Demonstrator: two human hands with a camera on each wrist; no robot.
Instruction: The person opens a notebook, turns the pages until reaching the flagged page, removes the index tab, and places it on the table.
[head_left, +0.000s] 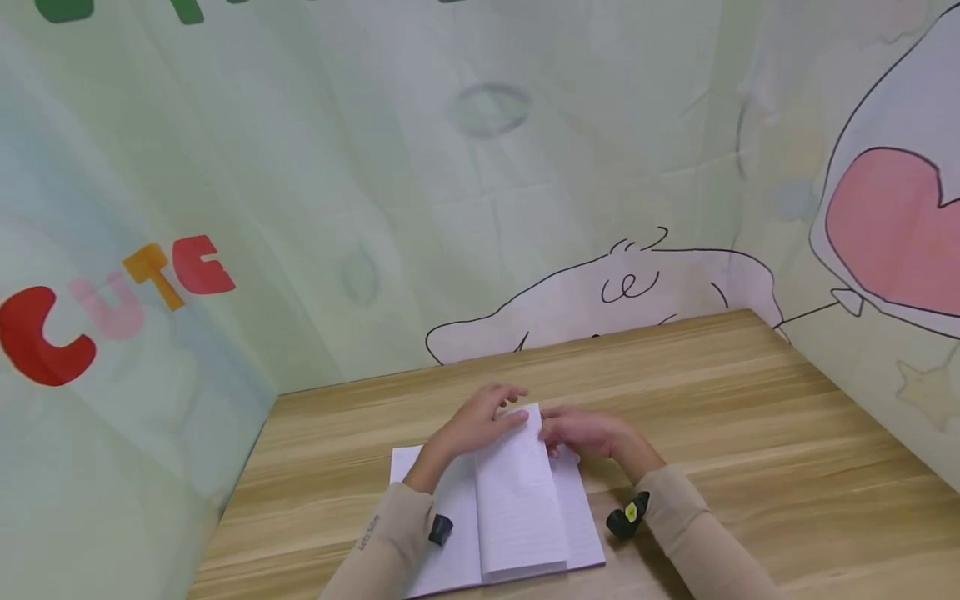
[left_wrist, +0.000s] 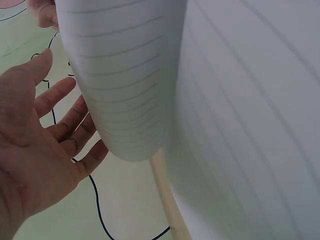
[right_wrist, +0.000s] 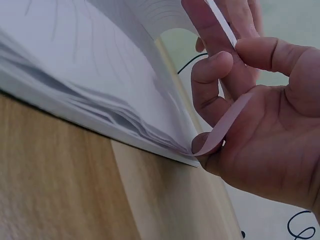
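A lined notebook [head_left: 585, 521] lies open on the wooden table, and one raised page [head_left: 521, 508] stands over its right side. My right hand [head_left: 588, 433] pinches that page's edge between thumb and forefinger, as the right wrist view shows. Lower in that view, a curled sheet corner [right_wrist: 227, 122] bends up against the palm and little finger. At the page's top, my left hand [head_left: 480, 421] has its fingers loosely spread, the thumb lying along the paper. The left wrist view shows these fingers [left_wrist: 75, 122] right at the curved page's edge.
The wooden tabletop [head_left: 720, 417] extends around the notebook. Behind it hangs a printed cloth backdrop [head_left: 390, 208] with cartoon drawings, and another side of cloth rises at right. Each sleeve carries a small black wrist camera [head_left: 622, 521].
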